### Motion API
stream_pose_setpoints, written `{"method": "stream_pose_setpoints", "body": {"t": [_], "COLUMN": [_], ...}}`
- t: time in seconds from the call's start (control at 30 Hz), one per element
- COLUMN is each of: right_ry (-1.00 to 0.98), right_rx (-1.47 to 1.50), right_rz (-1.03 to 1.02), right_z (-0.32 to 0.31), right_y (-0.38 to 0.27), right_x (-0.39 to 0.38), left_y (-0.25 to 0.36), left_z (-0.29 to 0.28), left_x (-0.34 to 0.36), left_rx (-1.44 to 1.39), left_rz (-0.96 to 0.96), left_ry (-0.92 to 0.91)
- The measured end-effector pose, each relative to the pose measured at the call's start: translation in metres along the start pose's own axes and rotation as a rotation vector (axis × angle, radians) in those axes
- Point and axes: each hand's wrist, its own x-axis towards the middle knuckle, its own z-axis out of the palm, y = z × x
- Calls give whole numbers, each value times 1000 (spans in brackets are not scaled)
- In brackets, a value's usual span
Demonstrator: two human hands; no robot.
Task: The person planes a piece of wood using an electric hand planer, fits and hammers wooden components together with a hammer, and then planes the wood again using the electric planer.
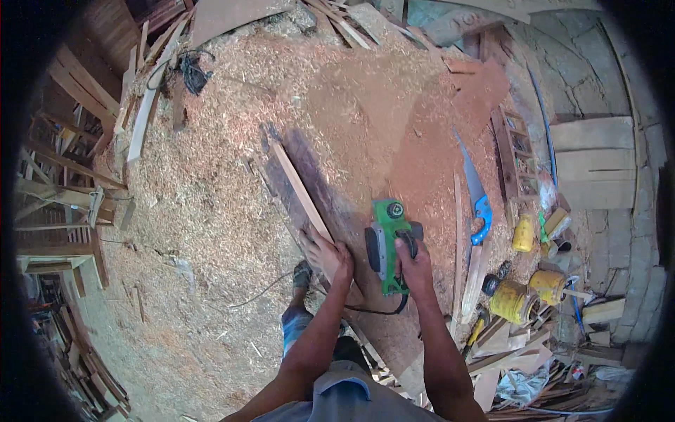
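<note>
A long, narrow wooden strip [302, 188] lies slantwise along a dark, worn plank bench [318, 167]. My left hand [329, 259] grips the strip toward its near end, the fingers over its left side and the thumb across it. To the right, my right hand [413, 266] is closed round the black rear handle of a green electric planer [387, 239]. The planer is apart from the strip, tilted on its side, with its flat sole facing left. A black cord [380, 311] runs from its rear end back to the left. The planer's blade cannot be made out.
Wood shavings [211, 232] cover the floor. At right lie a blue-handled handsaw [479, 204], a slotted wooden frame [517, 151], yellow containers [512, 301] and long offcuts [475, 278]. Stacked timber [63, 204] stands at left. Boards [239, 15] lie at the far edge.
</note>
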Motion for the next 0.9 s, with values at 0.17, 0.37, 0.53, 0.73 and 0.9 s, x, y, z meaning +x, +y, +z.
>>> {"method": "stream_pose_setpoints", "body": {"t": [0.17, 0.37, 0.53, 0.73, 0.9], "right_ry": [69, 112, 34, 29, -33], "right_rx": [-25, -377, -402, -460, -422], "right_rz": [76, -333, -130, -195, -101], "right_z": [-24, -42, -34, -12, -6], "right_y": [6, 83, 108, 123, 103], "right_x": [-88, -177, -196, -180, -168], "left_y": [3, -20, 20, 18, 12], "left_z": [-9, -17, -33, -28, -20], "left_x": [12, 138, 191, 195, 194], "left_rx": [-17, -48, 248, 331, 323], "left_rz": [48, 441, 490, 524, 574], "left_ry": [-27, 61, -107, -40, 64]}}
